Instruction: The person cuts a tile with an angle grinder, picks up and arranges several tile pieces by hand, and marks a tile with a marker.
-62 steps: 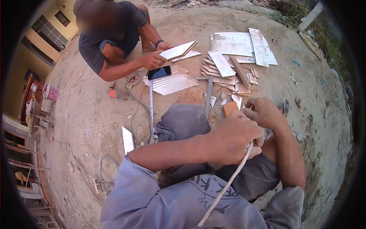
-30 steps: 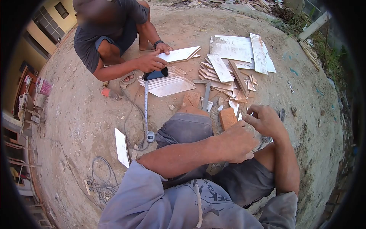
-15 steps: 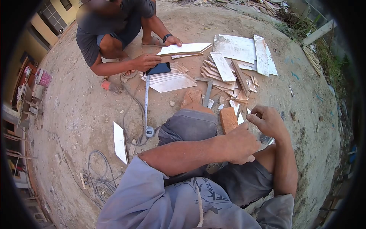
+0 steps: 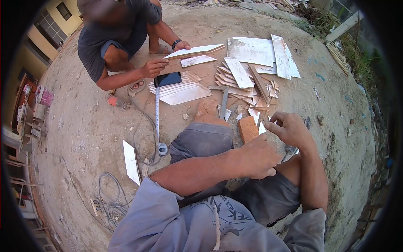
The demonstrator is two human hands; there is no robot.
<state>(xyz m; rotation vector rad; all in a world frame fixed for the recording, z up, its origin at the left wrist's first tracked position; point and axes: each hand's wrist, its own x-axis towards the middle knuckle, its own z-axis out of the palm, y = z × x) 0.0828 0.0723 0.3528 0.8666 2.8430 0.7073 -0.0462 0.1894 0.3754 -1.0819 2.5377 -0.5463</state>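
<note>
Both half-curled, left hand (image 4: 259, 157) and right hand (image 4: 290, 129) lie right of centre, grasped contents indiscernible; the adjacent brick (image 4: 248, 128) points up-frame, long axis leaning slightly left.

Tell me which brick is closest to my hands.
The orange brick just beyond your left hand, to the right of your left knee. The other brick lies farther off, past that knee.

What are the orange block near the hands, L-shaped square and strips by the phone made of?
Orange block: probably fired clay, matte, given its rough, earthy surface.
L-shaped square: apparently metal, dull grey, thin and straight-edged.
Strips: likely ceramic tile, smooth white faces over reddish edges.
</note>
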